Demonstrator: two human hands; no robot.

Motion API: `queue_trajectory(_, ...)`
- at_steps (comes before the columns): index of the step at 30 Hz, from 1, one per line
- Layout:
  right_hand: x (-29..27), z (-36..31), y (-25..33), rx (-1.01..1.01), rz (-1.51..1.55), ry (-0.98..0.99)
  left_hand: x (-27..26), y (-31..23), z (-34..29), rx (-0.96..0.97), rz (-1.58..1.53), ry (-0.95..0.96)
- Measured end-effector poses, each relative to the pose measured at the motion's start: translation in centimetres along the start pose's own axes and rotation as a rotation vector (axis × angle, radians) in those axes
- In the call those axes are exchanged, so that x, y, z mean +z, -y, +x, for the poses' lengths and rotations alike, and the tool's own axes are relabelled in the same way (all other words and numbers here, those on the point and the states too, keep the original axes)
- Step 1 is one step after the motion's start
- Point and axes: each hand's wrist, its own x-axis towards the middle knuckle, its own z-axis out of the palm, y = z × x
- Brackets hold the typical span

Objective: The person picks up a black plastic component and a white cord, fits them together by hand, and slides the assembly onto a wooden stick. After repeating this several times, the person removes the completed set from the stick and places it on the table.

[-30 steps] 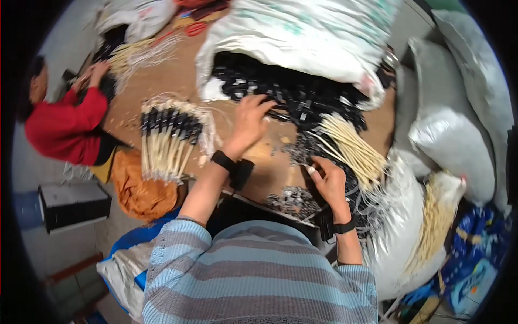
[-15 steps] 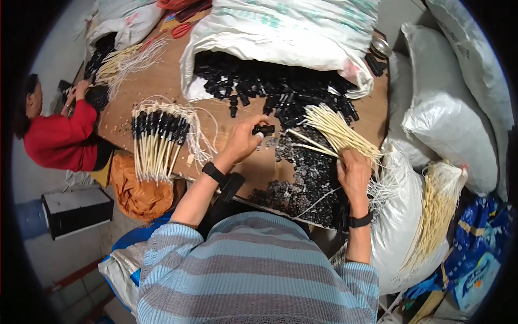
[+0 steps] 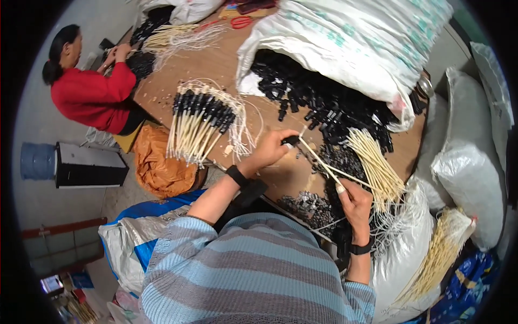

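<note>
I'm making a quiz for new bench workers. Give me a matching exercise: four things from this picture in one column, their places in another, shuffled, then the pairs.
Things:
1. scissors
2. black piece
3. orange bag
4. pale stick

Places:
A. below the table edge, on the floor
B. pinched in the left hand
C. at the far end of the table
D. running from the black piece to the right hand

Pairs: 1-C, 2-B, 3-A, 4-D

Matt black plastic caps (image 3: 324,102), pale cords (image 3: 377,167), bare wooden table (image 3: 183,70)
</note>
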Motion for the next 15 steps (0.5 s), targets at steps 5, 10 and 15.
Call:
queue_trajectory(5, 1.1, 0.9, 0.8, -0.154, -0.138, 0.097, 0.0, -0.6, -0.3, 0.865, 0.8, -0.052)
queue_trajectory(10, 4.5, 2.5, 0.5, -0.033, -0.298, 0.007, 3.8, -7.7, -3.4, 0.724, 0.667, 0.169)
queue_trajectory(15, -1.6, 1.8, -5.1, 0.009, 1.381, 0.118, 0.2, -1.3, -3.2, 0.051, 0.561, -0.237)
